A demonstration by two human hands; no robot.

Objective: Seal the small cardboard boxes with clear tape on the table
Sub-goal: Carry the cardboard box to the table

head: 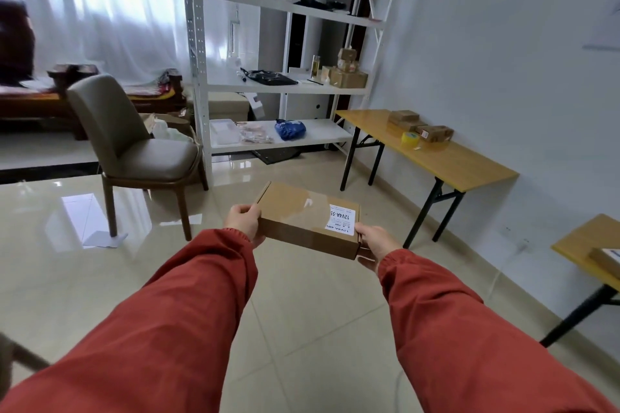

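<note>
Hands: the left hand (242,222) was curled round the box's left end, thumb on top. The right hand (375,241) was curled round its near right corner.
Box: a flat cardboard mailer box (302,221) was held level between the hands, above the tiled floor (302,329).
Step in hand: carrying was judged under way. The box would best be set down flat on the tabletop (453,164), well beyond the right hand and close to the tape.
Tape: a yellowish clear tape roll (410,138) was seen there, just beside other small boxes (406,119).
Materials: matte brown card with crisp folded edges. A white printed label (342,219) was seen near the right hand, and a glossy streak on the lid was possibly tape.
</note>
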